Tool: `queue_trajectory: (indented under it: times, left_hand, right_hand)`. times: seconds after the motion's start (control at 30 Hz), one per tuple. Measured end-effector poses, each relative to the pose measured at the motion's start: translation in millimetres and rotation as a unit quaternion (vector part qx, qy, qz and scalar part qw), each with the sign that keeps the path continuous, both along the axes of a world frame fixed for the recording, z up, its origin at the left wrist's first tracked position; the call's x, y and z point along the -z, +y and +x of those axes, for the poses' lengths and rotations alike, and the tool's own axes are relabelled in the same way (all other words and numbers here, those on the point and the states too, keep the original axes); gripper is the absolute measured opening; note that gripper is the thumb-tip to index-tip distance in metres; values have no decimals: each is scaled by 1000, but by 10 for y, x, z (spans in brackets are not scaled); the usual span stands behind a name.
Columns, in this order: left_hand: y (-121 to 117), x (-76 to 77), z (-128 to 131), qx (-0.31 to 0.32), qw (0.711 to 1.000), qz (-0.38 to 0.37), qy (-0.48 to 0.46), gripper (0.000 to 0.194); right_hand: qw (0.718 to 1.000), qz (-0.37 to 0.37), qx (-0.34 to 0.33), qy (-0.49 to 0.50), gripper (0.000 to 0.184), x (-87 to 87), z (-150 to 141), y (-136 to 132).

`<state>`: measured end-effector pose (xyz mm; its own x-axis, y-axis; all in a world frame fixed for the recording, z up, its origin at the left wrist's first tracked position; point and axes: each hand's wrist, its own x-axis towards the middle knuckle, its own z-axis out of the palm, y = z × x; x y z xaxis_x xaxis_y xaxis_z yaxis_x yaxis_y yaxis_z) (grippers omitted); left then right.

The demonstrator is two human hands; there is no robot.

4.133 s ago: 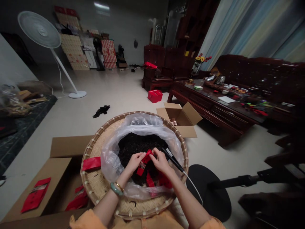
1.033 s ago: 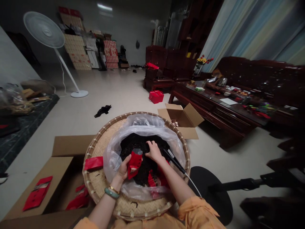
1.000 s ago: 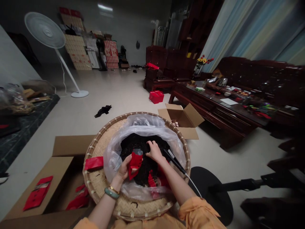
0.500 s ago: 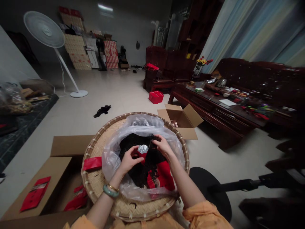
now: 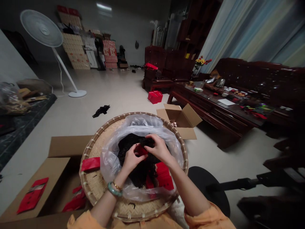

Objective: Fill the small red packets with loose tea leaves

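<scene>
In the head view, the left hand [image 5: 130,160] and right hand [image 5: 160,149] were held close together over a mound of dark leaves [image 5: 135,170] inside a clear plastic liner [image 5: 111,165]. Neither hand was spread; the fingers of both were curled inward. The left hand appeared to pinch a red packet [image 5: 140,150] at the top of the mound, with most of the packet hidden by the fingers. The right hand's fingers lay just beside it, and it could not be determined whether they gripped the packet or rested on the leaves.

The packet was judged to be light, thin and flexible, with a smooth face liable to slip. The firmest hold would be a pinch on opposing edges, not a squeeze across the face. The leaves were judged to be light and brittle, and likely to crumble under pressure.

Two more red packets [image 5: 164,175] lay at the right of the mound, against the liner. The liner sat in a round bamboo tray [image 5: 82,178], and a further packet [image 5: 90,164] lay on the tray's weave. To the left stood a cardboard box [image 5: 59,149] holding red packets [image 5: 32,195]. A smaller open box [image 5: 183,119] stood beyond the tray, near the desk [image 5: 209,122].
</scene>
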<state>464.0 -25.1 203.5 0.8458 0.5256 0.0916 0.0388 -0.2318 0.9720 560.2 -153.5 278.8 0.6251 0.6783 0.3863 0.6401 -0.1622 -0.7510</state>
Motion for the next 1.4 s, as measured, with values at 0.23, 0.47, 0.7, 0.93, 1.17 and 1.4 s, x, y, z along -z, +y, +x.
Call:
queue_trajectory:
  times: [0.23, 0.47, 0.7, 0.93, 1.17, 1.4]
  left_hand:
    - [-5, 74, 15, 3, 1000, 23, -4, 60]
    - [-16, 24, -77, 1, 993, 108, -56, 53]
    - [-36, 45, -120, -5, 987, 149, -66, 47]
    - [5, 33, -84, 12, 994, 97, -47, 58]
    - [77, -37, -35, 20, 996, 75, -34, 60]
    - [156, 24, 16, 70, 994, -67, -48, 61]
  right_hand:
    - [995, 19, -58, 82, 30, -47, -80, -35]
    - [997, 54, 17, 49, 25, -37, -2, -137]
    - [1000, -27, 2, -7, 20, 25, -75, -182]
    - [1000, -9, 16, 11, 15, 149, -52, -95]
    - [998, -21, -39, -43, 14, 188, -38, -80]
    - [993, 55, 88, 53, 15, 286, 138, -38]
